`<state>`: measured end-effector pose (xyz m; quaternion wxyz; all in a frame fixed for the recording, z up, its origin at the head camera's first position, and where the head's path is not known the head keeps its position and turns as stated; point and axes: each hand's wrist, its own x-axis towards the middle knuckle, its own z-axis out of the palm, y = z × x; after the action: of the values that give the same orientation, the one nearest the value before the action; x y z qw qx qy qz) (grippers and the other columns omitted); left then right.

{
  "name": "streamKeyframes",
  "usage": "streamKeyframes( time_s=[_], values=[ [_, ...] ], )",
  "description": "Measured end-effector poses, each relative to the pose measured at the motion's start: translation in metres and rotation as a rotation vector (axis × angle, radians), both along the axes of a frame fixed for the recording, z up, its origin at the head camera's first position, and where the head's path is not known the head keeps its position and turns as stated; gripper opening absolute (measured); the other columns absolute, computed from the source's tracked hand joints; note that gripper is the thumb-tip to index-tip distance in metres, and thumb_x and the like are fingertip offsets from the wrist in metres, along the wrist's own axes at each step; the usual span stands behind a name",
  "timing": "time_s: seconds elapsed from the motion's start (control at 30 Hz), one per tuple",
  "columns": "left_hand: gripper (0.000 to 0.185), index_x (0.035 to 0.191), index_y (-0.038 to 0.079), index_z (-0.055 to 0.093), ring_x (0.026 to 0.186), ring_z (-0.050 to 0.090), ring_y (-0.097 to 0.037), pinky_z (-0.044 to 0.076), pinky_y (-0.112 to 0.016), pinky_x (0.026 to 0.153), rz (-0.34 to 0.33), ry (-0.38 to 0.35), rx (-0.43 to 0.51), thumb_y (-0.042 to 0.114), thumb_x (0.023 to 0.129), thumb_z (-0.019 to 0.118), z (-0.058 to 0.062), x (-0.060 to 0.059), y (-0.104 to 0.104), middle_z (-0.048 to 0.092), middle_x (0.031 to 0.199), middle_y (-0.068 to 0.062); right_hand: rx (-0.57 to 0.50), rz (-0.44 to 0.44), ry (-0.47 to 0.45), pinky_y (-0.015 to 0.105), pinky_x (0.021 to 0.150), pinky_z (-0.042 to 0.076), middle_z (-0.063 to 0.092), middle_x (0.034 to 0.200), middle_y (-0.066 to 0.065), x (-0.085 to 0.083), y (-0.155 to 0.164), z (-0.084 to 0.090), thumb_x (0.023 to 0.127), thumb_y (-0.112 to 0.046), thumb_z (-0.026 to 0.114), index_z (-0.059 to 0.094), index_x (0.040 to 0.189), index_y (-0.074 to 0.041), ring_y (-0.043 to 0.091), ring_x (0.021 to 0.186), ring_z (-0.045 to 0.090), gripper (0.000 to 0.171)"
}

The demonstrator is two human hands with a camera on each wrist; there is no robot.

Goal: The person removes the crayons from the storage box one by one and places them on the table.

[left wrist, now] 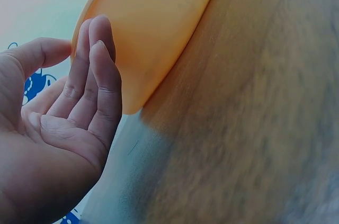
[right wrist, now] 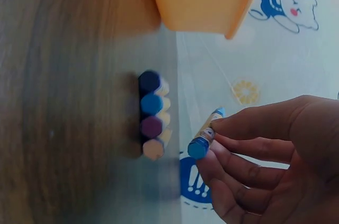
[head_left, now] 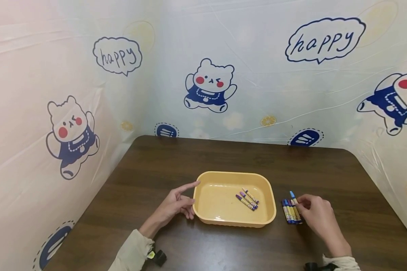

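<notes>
A blue oil pastel [right wrist: 206, 134] is pinched between the thumb and fingers of my right hand [head_left: 320, 214], raised off the table. Right beside it, a row of several paper-wrapped oil pastels [head_left: 289, 212] lies side by side; in the right wrist view their ends show dark blue, blue, purple and peach. My left hand [head_left: 173, 205] touches the left rim of a yellow plastic basin [head_left: 210, 220], its index finger stretched out and the other fingers loosely bent outside the wall. Inside the basin lie three purple and pinkish oil pastels [head_left: 247, 199].
The brown wooden table [head_left: 122, 210] carries the basin near its middle and the pastel row to its right. A printed curtain [head_left: 251, 75] with bears and lettering surrounds the table at the back and sides.
</notes>
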<state>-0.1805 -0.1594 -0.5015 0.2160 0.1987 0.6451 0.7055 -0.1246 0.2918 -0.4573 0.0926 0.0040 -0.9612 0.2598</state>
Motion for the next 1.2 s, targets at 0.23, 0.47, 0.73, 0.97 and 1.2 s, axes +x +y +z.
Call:
streamKeyframes(
  time_s=[0.23,0.47,0.73,0.97,1.2],
  values=[
    [0.062,0.155,0.003,0.032,0.06,0.068,-0.02,0.06,-0.036,0.057,0.003,0.004,-0.005,0.002,0.098,0.058,0.0,0.0,0.0,0.071,0.074,-0.014,-0.03,-0.018,-0.083,0.037,0.061,0.048,0.071,0.077,0.004,-0.001,0.01,-0.007,0.085,-0.011,0.072,0.074,0.09,-0.001,0.018,0.07,0.062,0.011],
    [0.061,0.154,0.005,0.034,0.061,0.069,-0.021,0.061,-0.038,0.058,0.016,-0.002,-0.029,0.003,0.098,0.058,0.002,0.002,0.0,0.071,0.075,-0.014,-0.051,-0.035,-0.154,0.037,0.063,0.049,0.071,0.078,0.003,0.0,0.021,-0.014,0.087,-0.013,0.071,0.074,0.089,-0.002,0.017,0.071,0.062,0.012],
    [0.061,0.154,0.005,0.034,0.06,0.069,-0.021,0.061,-0.038,0.058,0.012,-0.001,-0.023,0.003,0.098,0.058,0.002,0.001,0.001,0.071,0.075,-0.014,-0.059,-0.021,-0.171,0.037,0.063,0.05,0.072,0.079,0.003,0.0,0.023,-0.016,0.086,-0.013,0.07,0.074,0.087,-0.002,0.017,0.072,0.062,0.012],
    [0.062,0.155,0.005,0.033,0.061,0.069,-0.022,0.061,-0.039,0.059,0.01,-0.003,-0.026,0.004,0.098,0.058,0.003,0.001,0.001,0.071,0.075,-0.014,-0.057,-0.018,-0.165,0.037,0.064,0.05,0.073,0.082,0.006,0.002,0.023,-0.017,0.086,-0.014,0.071,0.075,0.087,-0.004,0.018,0.074,0.063,0.011],
    [0.061,0.155,0.005,0.033,0.061,0.069,-0.022,0.061,-0.038,0.059,0.007,0.004,-0.026,0.002,0.098,0.056,0.003,0.001,0.001,0.071,0.075,-0.014,-0.056,-0.027,-0.18,0.037,0.063,0.05,0.073,0.082,0.007,0.001,0.023,-0.017,0.085,-0.014,0.071,0.076,0.086,-0.003,0.019,0.074,0.063,0.012]
  ],
)
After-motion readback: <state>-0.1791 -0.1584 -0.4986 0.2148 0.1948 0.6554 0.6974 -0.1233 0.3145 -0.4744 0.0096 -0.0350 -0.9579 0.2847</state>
